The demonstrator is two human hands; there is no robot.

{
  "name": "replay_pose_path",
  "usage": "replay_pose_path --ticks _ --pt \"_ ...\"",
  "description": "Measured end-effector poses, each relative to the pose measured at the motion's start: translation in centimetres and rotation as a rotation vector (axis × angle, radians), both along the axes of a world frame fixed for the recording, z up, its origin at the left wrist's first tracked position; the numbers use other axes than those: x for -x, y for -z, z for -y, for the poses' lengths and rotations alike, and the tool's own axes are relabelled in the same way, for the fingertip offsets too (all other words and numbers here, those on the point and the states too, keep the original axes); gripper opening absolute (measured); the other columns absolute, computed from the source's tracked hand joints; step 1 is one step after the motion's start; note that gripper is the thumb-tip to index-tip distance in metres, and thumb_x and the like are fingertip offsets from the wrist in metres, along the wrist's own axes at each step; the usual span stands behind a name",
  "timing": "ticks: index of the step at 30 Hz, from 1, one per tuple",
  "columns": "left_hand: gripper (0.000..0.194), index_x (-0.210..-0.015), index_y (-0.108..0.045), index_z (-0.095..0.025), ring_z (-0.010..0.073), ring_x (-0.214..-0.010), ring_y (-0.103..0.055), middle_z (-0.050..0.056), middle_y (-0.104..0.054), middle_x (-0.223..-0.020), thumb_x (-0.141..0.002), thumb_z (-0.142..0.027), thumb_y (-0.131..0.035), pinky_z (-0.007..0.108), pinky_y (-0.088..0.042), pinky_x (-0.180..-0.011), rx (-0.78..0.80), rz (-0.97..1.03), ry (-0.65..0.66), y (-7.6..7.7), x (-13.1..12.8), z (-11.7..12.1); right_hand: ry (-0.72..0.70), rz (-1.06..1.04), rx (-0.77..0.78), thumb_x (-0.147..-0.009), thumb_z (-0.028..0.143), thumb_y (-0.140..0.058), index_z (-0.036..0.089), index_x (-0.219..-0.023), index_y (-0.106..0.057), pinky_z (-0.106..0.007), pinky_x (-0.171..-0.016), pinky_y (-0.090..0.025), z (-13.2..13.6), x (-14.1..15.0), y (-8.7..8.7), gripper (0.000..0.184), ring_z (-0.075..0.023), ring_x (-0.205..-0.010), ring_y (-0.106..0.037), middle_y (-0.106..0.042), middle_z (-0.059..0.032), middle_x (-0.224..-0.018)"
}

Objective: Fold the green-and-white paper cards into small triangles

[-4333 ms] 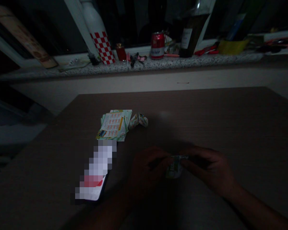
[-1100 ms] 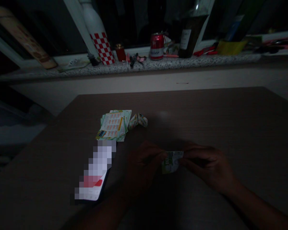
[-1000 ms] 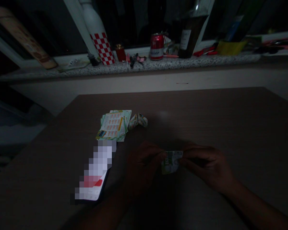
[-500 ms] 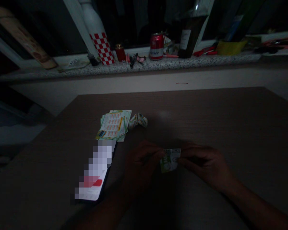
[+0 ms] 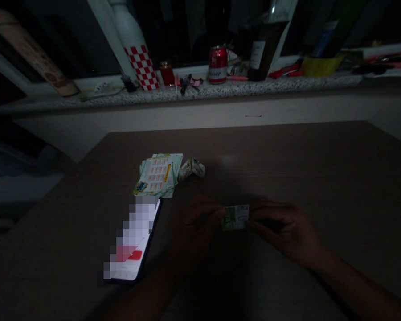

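Note:
Between my hands is a small green-and-white printed piece of paper, held above the brown table. The fingers of my left hand pinch its left edge. At its right edge, the thumb and fingers of my right hand are closed on it. A pile of printed paper cards lies beyond my left hand. Touching or very near the pile are folded paper pieces with a similar print. Left of my left hand rests a lit phone, its screen partly blurred out.
Along the back runs a granite windowsill. On it stand a red-and-white checked bottle, a red can, a dark bottle, a small red jar and a yellow holder. The room is dim.
The piece of paper looks shorter from top to bottom, its lower edge having come up, by folding or tilting. My hands shifted slightly left; the other things stayed put.

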State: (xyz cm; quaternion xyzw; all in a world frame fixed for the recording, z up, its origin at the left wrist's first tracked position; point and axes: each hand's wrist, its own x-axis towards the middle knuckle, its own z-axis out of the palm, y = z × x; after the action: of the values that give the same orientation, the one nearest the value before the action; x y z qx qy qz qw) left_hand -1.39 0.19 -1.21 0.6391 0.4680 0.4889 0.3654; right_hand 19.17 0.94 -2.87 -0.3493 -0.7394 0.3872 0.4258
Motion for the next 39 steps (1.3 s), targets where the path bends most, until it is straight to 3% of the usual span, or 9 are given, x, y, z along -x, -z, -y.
replay_pose_path --ticks 12,18,21,28,32,39 --pt "0.010 -0.076 -0.071 -0.018 0.0125 -0.066 -0.059 0.000 -0.064 -0.072 -0.082 -0.021 -0.064 0.022 -0.047 -0.060 0.016 0.000 -0.026 -0.4 0.0 -0.1 0.006 0.109 -0.030 -0.085 0.015 -0.060 0.019 -0.086 -0.067 -0.035 -0.074 -0.053 0.0 -0.3 0.5 0.009 -0.0195 -0.081 -0.064 -0.066 -0.0047 -0.079" --pt "0.007 -0.077 -0.067 -0.018 0.0128 -0.069 -0.060 0.000 -0.064 -0.075 -0.082 -0.021 -0.063 0.023 -0.048 -0.062 0.005 0.011 -0.028 -0.1 0.0 -0.1 0.083 0.071 -0.030 -0.085 0.015 -0.061 0.020 -0.088 -0.067 -0.033 -0.072 -0.054 0.0 -0.2 0.5 0.009 -0.0186 -0.079 -0.066 -0.068 -0.0042 -0.080" --pt "0.005 -0.079 -0.064 -0.018 0.0143 -0.072 -0.061 0.001 -0.064 -0.077 -0.082 -0.021 -0.061 0.026 -0.049 -0.066 -0.048 -0.044 -0.029 0.4 0.3 -0.4 0.142 0.019 -0.066 -0.084 0.014 -0.062 0.021 -0.087 -0.066 -0.031 -0.068 -0.054 0.1 -0.3 0.2 0.008 -0.0183 -0.078 -0.066 -0.069 -0.0053 -0.084" --pt "0.010 -0.088 -0.062 -0.017 0.0188 -0.085 -0.061 0.006 -0.065 -0.090 -0.077 -0.017 -0.063 0.033 -0.050 -0.076 -0.318 -0.433 0.044 0.7 0.7 -1.0 0.215 0.040 -0.216 -0.080 0.009 -0.063 0.021 -0.087 -0.066 -0.033 -0.067 -0.053 0.4 -0.5 -0.4 0.014 -0.0195 -0.076 -0.066 -0.069 -0.0054 -0.082" --pt "0.017 -0.097 -0.061 -0.018 0.0185 -0.087 -0.061 0.006 -0.065 -0.093 -0.081 -0.018 -0.062 0.033 -0.050 -0.078 -0.383 -0.475 0.073 0.1 0.9 -0.8 0.173 0.087 -0.305 -0.078 0.008 -0.062 0.021 -0.088 -0.066 -0.035 -0.068 -0.053 0.4 -0.5 -0.5 0.017 -0.0204 -0.076 -0.066 -0.069 -0.0055 -0.081" --pt "0.006 -0.085 -0.066 -0.017 0.0151 -0.077 -0.061 0.003 -0.069 -0.079 -0.083 -0.013 -0.061 0.030 -0.048 -0.074 -0.485 -0.458 0.176 -0.6 0.9 -1.0 0.170 0.131 -0.416 -0.075 0.006 -0.064 0.023 -0.097 -0.064 -0.039 -0.069 -0.053 0.3 -0.5 -0.7 0.027 -0.0227 -0.081 -0.064 -0.067 -0.0065 -0.086"
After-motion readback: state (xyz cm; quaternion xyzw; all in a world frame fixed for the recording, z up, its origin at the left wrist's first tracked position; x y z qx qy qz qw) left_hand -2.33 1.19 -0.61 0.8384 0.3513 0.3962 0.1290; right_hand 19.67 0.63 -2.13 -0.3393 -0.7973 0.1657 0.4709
